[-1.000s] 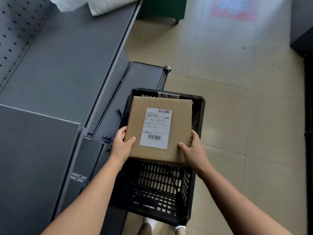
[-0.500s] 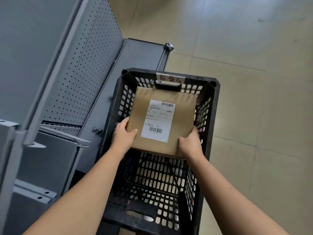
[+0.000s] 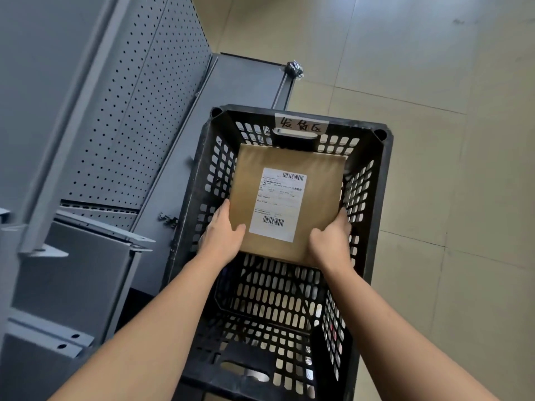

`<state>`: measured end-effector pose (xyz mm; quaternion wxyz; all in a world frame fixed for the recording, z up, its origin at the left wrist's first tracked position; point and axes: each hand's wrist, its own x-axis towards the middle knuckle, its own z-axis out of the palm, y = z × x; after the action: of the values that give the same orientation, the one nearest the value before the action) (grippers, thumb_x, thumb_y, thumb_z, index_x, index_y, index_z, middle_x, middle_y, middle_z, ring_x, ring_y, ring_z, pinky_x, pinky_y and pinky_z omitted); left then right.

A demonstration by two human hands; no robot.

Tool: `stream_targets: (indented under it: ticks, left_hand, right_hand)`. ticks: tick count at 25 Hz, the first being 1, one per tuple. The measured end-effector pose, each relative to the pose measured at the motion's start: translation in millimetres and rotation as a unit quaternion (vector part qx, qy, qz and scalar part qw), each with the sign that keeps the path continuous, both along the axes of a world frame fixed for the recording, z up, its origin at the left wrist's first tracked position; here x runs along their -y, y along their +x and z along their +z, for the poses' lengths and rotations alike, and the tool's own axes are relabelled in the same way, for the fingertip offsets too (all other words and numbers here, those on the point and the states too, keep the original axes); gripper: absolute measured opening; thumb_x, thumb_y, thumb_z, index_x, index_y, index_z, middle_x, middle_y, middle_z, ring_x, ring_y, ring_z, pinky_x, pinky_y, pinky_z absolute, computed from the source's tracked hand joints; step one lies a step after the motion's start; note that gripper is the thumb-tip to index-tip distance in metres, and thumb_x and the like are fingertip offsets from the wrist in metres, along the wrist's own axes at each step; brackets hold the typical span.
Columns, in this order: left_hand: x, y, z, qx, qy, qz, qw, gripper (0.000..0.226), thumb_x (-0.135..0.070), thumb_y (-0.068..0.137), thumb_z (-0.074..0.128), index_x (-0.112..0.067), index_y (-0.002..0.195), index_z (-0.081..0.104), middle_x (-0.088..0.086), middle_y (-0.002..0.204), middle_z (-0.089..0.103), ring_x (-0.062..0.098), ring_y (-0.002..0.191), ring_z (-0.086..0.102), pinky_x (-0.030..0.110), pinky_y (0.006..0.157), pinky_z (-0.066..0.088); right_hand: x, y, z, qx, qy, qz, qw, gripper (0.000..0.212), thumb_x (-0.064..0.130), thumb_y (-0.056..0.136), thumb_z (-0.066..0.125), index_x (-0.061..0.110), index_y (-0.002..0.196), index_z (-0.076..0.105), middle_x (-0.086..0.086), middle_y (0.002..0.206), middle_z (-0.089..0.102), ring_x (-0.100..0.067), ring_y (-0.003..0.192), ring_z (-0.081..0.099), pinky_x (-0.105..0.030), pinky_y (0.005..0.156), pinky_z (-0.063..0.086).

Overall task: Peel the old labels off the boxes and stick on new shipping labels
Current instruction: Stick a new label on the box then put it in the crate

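Soft, even light fills the room, brightest on the pale tiled floor. The black crate is dark inside, with only faint shadows. The white label looks sharp, though its small print is unreadable. Grey shelving at the left edge is smeared by blur and bent by the wide lens.

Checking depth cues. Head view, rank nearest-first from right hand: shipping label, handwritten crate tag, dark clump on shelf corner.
1. Shipping label, on the box beside the right hand.
2. Handwritten tag, far rim of crate.
3. Dark clump, shelf corner beyond.
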<state>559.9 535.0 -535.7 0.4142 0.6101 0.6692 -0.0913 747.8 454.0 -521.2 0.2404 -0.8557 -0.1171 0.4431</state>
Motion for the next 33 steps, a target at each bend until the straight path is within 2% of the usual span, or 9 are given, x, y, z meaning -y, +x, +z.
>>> stream_targets:
  ticks: [2,5,9,14,17,22,25,30,33]
  left_hand:
    - [0,1,17,-0.044,0.061,-0.068,0.995,0.066,-0.037,0.101,0.049,-0.027,0.158,0.016,-0.005,0.162,0.027,0.024,0.141,0.039,0.047,0.109,0.037]
    - [-11,5,55,-0.064,0.158,-0.124,0.978,0.053,-0.036,0.102,0.045,-0.024,0.152,0.032,-0.003,0.153,0.042,0.020,0.136,0.043,0.043,0.107,0.039]
    - [-25,29,133,-0.045,0.226,-0.148,0.962,0.040,-0.033,0.101,0.045,-0.022,0.139,0.050,-0.001,0.140,0.055,0.019,0.127,0.050,0.040,0.104,0.040]
    - [-23,62,259,-0.028,0.285,-0.152,0.946,0.030,-0.033,0.101,0.043,-0.023,0.125,0.057,-0.002,0.126,0.062,0.020,0.115,0.055,0.035,0.097,0.040]
    - [-22,67,338,-0.030,0.337,-0.152,0.928,0.031,-0.035,0.099,0.044,-0.024,0.125,0.058,-0.001,0.124,0.064,0.020,0.114,0.056,0.034,0.100,0.038]
    - [-8,24,484,-0.047,0.456,-0.077,0.885,0.032,-0.034,0.098,0.048,-0.020,0.125,0.060,0.002,0.120,0.067,0.026,0.112,0.059,0.036,0.096,0.041]
    - [16,-40,557,-0.088,0.503,-0.002,0.860,0.030,-0.033,0.097,0.050,-0.019,0.121,0.062,0.004,0.116,0.068,0.029,0.110,0.060,0.038,0.092,0.042]
    - [99,-179,654,-0.174,0.540,0.128,0.813,0.033,-0.035,0.099,0.047,-0.022,0.127,0.059,0.001,0.125,0.066,0.028,0.113,0.059,0.036,0.089,0.042]
    - [174,-267,689,-0.205,0.550,0.214,0.781,0.033,-0.036,0.100,0.047,-0.023,0.128,0.059,0.000,0.125,0.066,0.026,0.113,0.059,0.036,0.087,0.042]
  right_hand:
    - [4,2,17,0.048,0.022,0.065,0.997,0.069,0.006,0.085,0.045,0.014,0.151,0.025,-0.011,0.154,0.026,-0.028,0.137,0.037,-0.037,0.112,0.034]
    - [4,15,53,0.092,0.045,0.166,0.981,0.053,0.018,0.094,0.046,0.015,0.146,0.038,-0.006,0.151,0.034,-0.021,0.134,0.042,-0.032,0.108,0.034]
    - [-7,36,125,0.143,0.070,0.255,0.954,0.040,0.025,0.096,0.048,0.015,0.133,0.055,-0.002,0.138,0.050,-0.020,0.120,0.053,-0.034,0.102,0.044]
    - [-26,52,252,0.238,0.127,0.343,0.900,0.031,0.029,0.094,0.049,0.020,0.121,0.060,-0.001,0.125,0.054,-0.022,0.114,0.055,-0.037,0.089,0.050]
    - [-35,52,329,0.291,0.178,0.374,0.863,0.032,0.030,0.095,0.050,0.019,0.122,0.062,-0.003,0.125,0.056,-0.024,0.114,0.055,-0.034,0.090,0.047]
    - [-46,25,449,0.327,0.294,0.422,0.793,0.032,0.029,0.095,0.051,0.019,0.124,0.062,-0.004,0.127,0.056,-0.027,0.114,0.056,-0.038,0.094,0.049]
    - [-54,-14,515,0.347,0.352,0.456,0.740,0.033,0.030,0.092,0.053,0.022,0.123,0.063,-0.003,0.129,0.056,-0.027,0.115,0.056,-0.041,0.095,0.050]
    - [-39,-125,610,0.338,0.460,0.502,0.650,0.033,0.022,0.093,0.054,0.019,0.124,0.064,-0.003,0.131,0.056,-0.030,0.117,0.056,-0.037,0.091,0.045]
    - [-8,-216,654,0.316,0.520,0.538,0.583,0.031,0.025,0.093,0.053,0.020,0.122,0.065,-0.005,0.129,0.058,-0.033,0.117,0.056,-0.041,0.093,0.047]
